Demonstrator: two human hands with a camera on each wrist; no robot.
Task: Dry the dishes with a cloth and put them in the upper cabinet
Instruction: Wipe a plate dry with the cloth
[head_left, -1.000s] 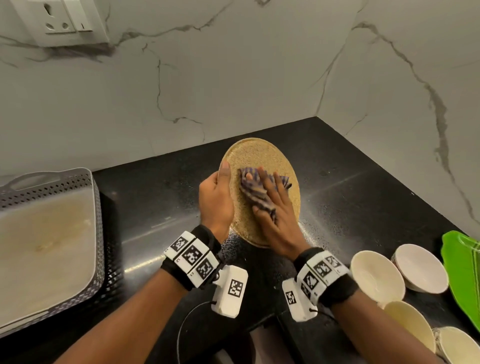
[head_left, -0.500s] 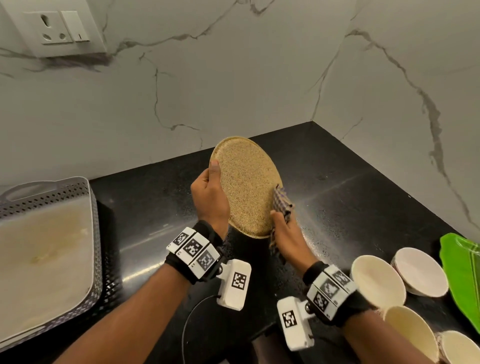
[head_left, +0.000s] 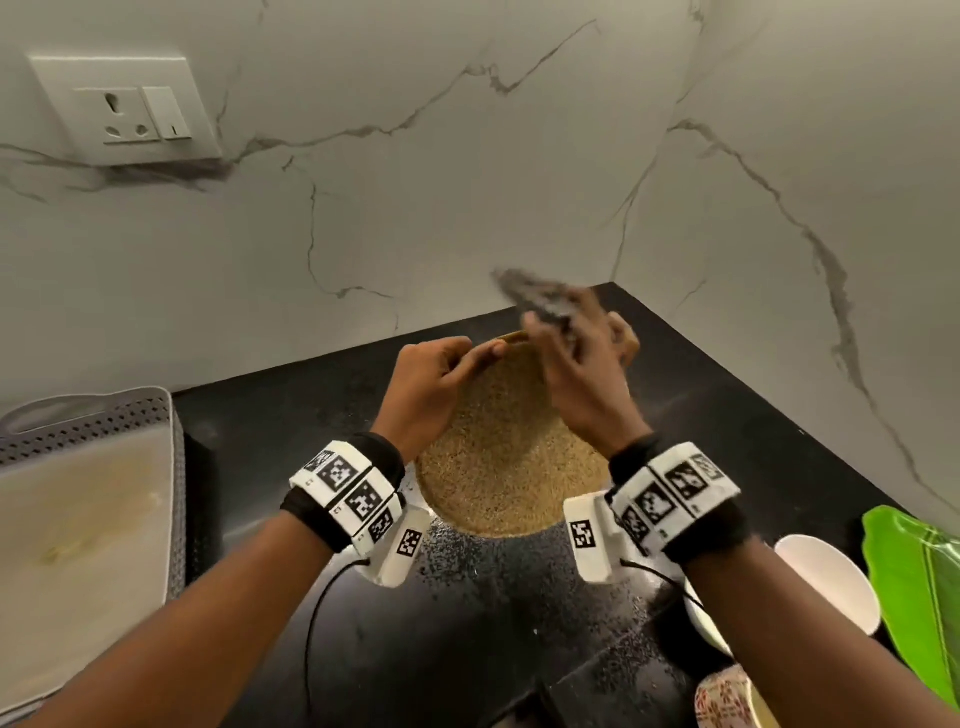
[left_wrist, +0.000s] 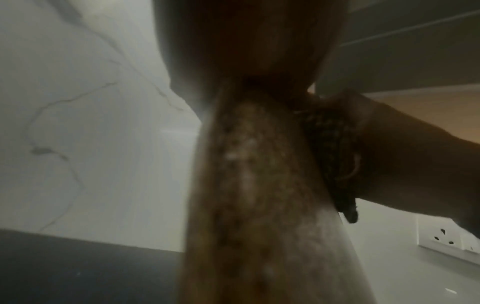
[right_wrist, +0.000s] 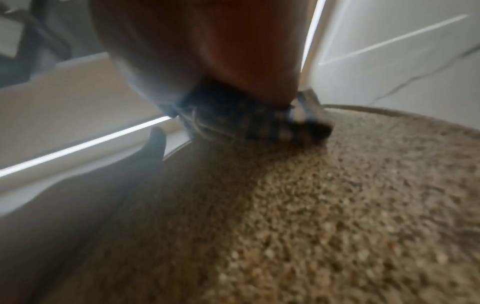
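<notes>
In the middle of the head picture, the left hand (head_left: 431, 384) holds a round, speckled tan plate (head_left: 506, 467) by its top left edge, with its fingers (head_left: 480, 358) curled over the rim. The plate is tilted up above the shiny black surface (head_left: 467, 623). The right hand (head_left: 582, 379) is at the top right edge of the plate, and its fingers are wrapped around a dark checked cloth (head_left: 535, 296), which looks blurry. In the right wrist picture the cloth (right_wrist: 249, 121) presses on the plate (right_wrist: 337, 205) near its rim. At the lower right sit white round bowls (head_left: 826, 582) and a bright green leaf-shaped plate (head_left: 914, 587). At the left is a grey tray with small holes (head_left: 93, 426). A white wall socket (head_left: 130, 109) is at the upper left.
</notes>
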